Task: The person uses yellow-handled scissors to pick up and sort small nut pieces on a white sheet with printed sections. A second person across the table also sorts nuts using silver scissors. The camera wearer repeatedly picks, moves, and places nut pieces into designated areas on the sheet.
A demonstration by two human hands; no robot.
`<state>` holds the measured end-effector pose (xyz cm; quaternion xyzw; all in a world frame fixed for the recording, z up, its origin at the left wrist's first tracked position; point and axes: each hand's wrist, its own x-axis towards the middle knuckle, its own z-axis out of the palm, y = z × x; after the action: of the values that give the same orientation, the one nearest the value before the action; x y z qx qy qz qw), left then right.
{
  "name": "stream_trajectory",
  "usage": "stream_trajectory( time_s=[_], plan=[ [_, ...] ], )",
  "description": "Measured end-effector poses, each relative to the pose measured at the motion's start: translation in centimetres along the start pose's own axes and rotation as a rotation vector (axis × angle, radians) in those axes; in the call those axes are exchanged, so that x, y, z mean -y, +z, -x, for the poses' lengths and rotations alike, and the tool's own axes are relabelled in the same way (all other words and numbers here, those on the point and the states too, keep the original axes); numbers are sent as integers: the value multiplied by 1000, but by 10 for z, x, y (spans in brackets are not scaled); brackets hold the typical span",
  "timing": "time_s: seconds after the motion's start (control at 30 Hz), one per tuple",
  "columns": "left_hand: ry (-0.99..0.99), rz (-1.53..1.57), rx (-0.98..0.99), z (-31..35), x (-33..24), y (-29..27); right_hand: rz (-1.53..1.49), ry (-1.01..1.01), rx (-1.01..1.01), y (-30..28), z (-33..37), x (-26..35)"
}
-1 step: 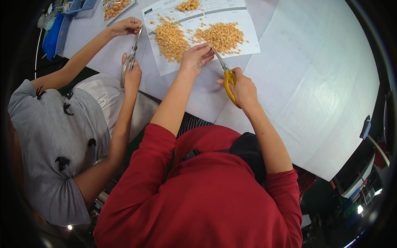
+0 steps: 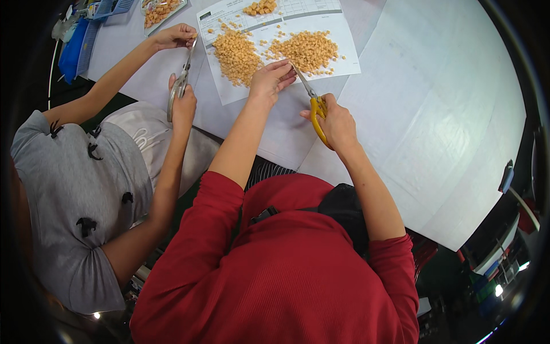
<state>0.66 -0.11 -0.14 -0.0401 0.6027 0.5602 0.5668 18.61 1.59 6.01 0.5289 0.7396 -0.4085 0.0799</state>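
In my right hand (image 2: 338, 121) is a pair of scissors with yellow handles (image 2: 318, 112), its metal blades pointing up and left. The blade tips meet the fingertips of my left hand (image 2: 272, 81). Those fingers are pinched together; whatever they hold is too small to make out. Just beyond my hands lie two heaps of small orange-yellow cubes, a left heap (image 2: 235, 54) and a right heap (image 2: 309, 50). Both rest on a printed white sheet (image 2: 346, 64), with larger cubes (image 2: 260, 7) in a small pile at its far edge.
On my left, a person in grey holds metal scissors (image 2: 180, 87) in one hand and pinches a small orange-yellow piece (image 2: 195, 36) in the other. A clear bag of orange-yellow pieces (image 2: 162, 12) and blue baskets (image 2: 87, 49) are at the far left. The white-covered table (image 2: 435, 114) extends right.
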Motion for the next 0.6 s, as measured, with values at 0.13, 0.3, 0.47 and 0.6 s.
stream_trajectory(
  time_s=[0.13, 0.3, 0.47, 0.6],
  plan=[
    [48, 13, 21, -7, -5, -5, -34, 2, -6, -1, -4, -1],
    [99, -71, 70, -9, -13, -12, -47, -18, -2, -1, -2, -2],
    [186, -269, 107, -6, -22, -13, -26, -44, -24, -2, 0, -1],
    [257, -365, 145, -7, -24, -12, -8, -64, -48, -2, 1, -1]
  ],
)
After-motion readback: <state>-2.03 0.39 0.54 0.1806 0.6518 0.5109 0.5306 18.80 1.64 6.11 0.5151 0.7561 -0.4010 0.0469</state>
